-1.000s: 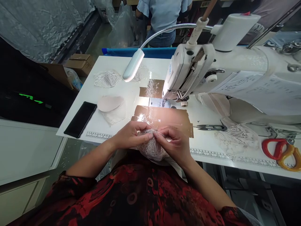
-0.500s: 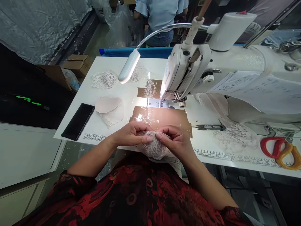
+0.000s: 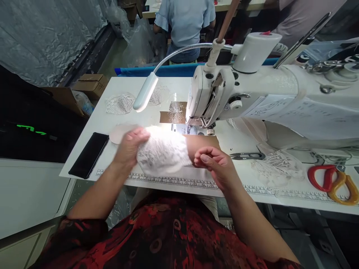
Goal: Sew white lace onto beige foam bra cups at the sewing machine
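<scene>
A white lace piece [image 3: 164,151], shaped like a rounded cup and blurred by motion, is spread in front of the sewing machine [image 3: 204,97]. Its left edge is gripped between the thumb and fingers of my left hand [image 3: 129,147]. My right hand [image 3: 215,164] is beside the lace's right end, fingers curled and thumb bent in against them; anything pinched there is too small to make out. Behind the lace, brown tape-covered card [image 3: 203,142] lies by the needle area. A pale oval pad [image 3: 116,133] is partly covered by my left hand.
More lace pieces [image 3: 120,103] lie at the back left, and another [image 3: 280,166] at the right. A black phone [image 3: 89,155], thread snips [image 3: 246,155] and scissors with red and yellow handles [image 3: 328,179] rest on the table. A lamp [image 3: 146,91] overhangs it. Beyond sits a person [image 3: 185,26].
My hands have moved apart. The left has carried the lace forward and left from the table's front edge, opening it out flat; the right has let go of it. The view has shifted slightly.
</scene>
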A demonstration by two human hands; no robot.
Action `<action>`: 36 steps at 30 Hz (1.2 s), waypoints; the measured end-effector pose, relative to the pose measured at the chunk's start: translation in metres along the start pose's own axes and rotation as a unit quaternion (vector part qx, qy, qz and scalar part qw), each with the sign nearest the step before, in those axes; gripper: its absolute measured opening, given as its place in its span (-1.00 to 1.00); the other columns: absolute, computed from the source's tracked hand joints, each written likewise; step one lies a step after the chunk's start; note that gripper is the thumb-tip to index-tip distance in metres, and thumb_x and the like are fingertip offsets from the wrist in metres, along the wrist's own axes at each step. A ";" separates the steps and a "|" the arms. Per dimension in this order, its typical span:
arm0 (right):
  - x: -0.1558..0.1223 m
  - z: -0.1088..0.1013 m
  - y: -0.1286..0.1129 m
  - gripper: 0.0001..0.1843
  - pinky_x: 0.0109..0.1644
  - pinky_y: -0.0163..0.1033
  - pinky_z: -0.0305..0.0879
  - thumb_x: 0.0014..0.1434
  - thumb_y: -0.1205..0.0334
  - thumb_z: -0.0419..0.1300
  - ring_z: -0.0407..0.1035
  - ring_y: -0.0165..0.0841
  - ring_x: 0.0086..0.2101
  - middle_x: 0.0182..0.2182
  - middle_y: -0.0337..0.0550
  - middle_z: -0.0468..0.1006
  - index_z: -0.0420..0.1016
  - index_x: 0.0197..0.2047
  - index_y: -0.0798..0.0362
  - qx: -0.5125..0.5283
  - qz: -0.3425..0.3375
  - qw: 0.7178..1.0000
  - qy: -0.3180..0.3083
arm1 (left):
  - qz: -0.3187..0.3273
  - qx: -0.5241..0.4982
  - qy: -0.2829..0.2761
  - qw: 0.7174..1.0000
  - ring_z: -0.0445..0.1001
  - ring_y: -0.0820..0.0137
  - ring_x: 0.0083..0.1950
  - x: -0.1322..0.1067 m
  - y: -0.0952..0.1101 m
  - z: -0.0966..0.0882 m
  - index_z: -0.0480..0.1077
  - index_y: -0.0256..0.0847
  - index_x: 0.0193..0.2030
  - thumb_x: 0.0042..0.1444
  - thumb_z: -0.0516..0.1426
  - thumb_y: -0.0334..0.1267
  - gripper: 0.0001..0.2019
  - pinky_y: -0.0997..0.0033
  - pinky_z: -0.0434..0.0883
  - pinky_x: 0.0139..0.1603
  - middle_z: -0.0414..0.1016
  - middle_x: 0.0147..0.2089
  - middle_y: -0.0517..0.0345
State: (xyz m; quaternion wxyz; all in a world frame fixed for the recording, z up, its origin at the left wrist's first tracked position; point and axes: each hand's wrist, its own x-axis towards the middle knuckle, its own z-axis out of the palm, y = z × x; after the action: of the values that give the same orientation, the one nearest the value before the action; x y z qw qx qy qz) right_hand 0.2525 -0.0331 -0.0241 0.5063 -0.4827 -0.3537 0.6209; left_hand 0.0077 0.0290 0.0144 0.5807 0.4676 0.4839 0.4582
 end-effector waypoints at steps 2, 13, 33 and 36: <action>-0.002 -0.014 -0.006 -0.73 -0.27 -0.28 0.37 -0.03 0.07 0.35 0.39 -0.44 -0.41 -0.42 -0.23 0.51 0.49 -0.31 0.04 -0.037 -0.018 0.999 0.031 | 0.138 0.182 0.095 0.969 0.29 0.49 -0.50 0.011 0.013 -0.011 0.36 -0.21 -0.42 0.09 0.19 -0.16 -0.81 0.45 0.29 -0.46 0.32 -0.54 0.26; 0.040 -0.016 -0.025 -0.76 -0.17 -0.18 0.31 0.19 0.21 0.07 0.42 -0.31 -0.29 -0.28 -0.15 0.59 0.53 -0.17 0.02 -0.485 -0.118 0.866 -0.030 | 0.292 0.715 -0.155 0.616 0.37 0.24 -0.39 0.041 -0.064 0.090 0.38 -0.33 -0.43 0.11 -0.04 -0.55 -0.78 0.26 0.25 -0.41 0.38 -0.49 -0.04; 0.051 0.011 0.008 -0.57 -0.23 -0.16 0.18 0.22 0.46 -0.05 0.26 -0.19 -0.22 -0.11 0.06 0.46 0.43 0.09 0.07 -0.776 -0.180 0.604 -0.016 | 0.409 0.577 -0.188 0.681 0.45 0.31 -0.25 0.068 -0.062 0.055 0.51 -0.26 -0.04 0.31 -0.04 -0.20 -0.67 0.27 0.42 -0.21 0.54 0.01 0.01; 0.055 0.012 0.007 -0.55 -0.26 -0.15 0.17 0.21 0.47 -0.04 0.27 -0.18 -0.24 -0.12 0.08 0.46 0.41 0.11 0.08 -0.770 -0.168 0.615 -0.005 | 0.414 0.574 -0.195 0.679 0.44 0.31 -0.28 0.077 -0.059 0.055 0.52 -0.26 -0.06 0.31 -0.05 -0.19 -0.66 0.25 0.41 -0.21 0.56 -0.01 0.00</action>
State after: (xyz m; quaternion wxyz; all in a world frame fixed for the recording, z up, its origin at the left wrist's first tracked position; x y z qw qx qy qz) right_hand 0.2378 0.0192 -0.0408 0.0420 -0.6246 -0.7794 0.0266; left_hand 0.0757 0.0908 -0.0493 0.0305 0.9407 0.2842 0.1826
